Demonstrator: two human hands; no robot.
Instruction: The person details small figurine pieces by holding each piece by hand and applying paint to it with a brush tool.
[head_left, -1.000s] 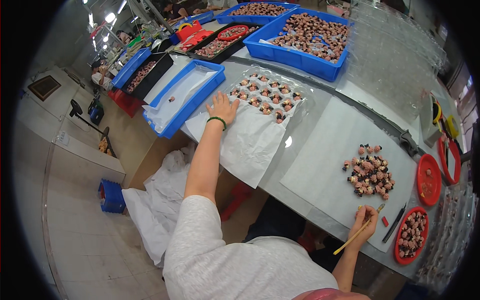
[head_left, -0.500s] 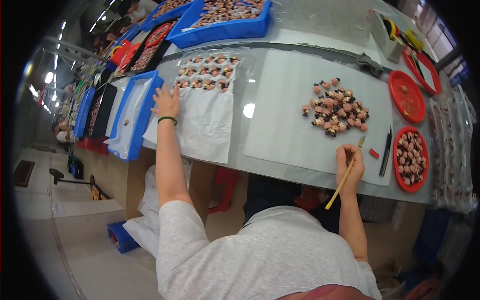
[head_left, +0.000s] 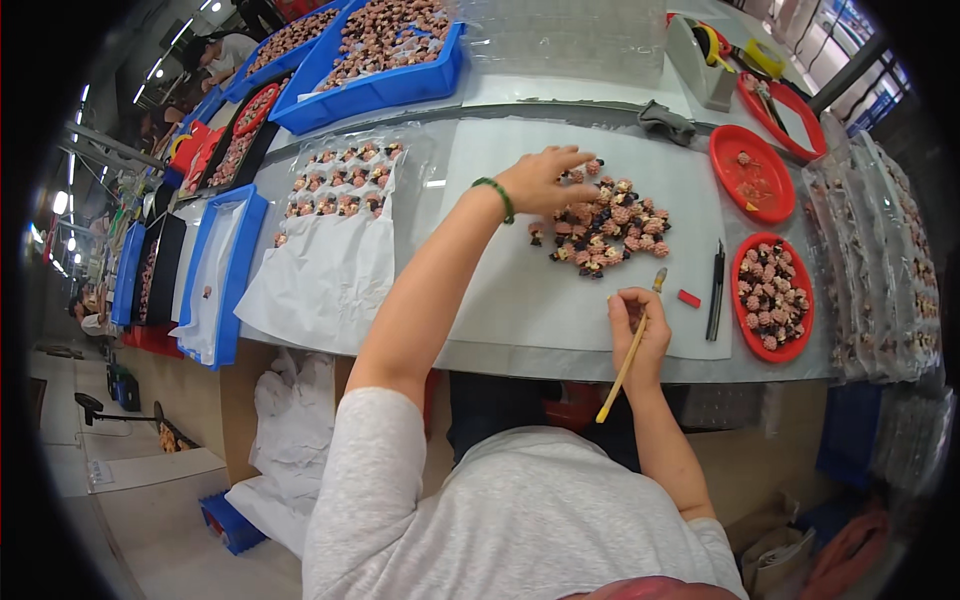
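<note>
My left hand (head_left: 545, 182), a green bracelet at its wrist, reaches over the upper left of a heap of small pink-and-dark figurines (head_left: 625, 225). Its fingers are stretched out and no piece shows in them. The heap lies on a white sheet (head_left: 480, 290). In my right hand (head_left: 642, 325), fingers closed, is a thin brush (head_left: 619, 380) with a yellowish handle, tilted, its tip toward the heap. A red block (head_left: 688, 298) and a black pen-like tool (head_left: 716, 290) lie just right of that hand.
Left of the sheet, figurines sit in rows in a clear tray (head_left: 345, 180), partly under white paper (head_left: 320, 280). Beyond is a blue tray (head_left: 250, 240). Two red dishes (head_left: 740, 330) (head_left: 720, 150) stand at right, beside stacked clear trays (head_left: 865, 250). Blue bins (head_left: 385, 88) of figurines stand at the back.
My left hand has swung right, from between the blue tray and the rows to the heap. A figurine now shows below the rows' left end. The right hand keeps the brush; the view has shifted.
</note>
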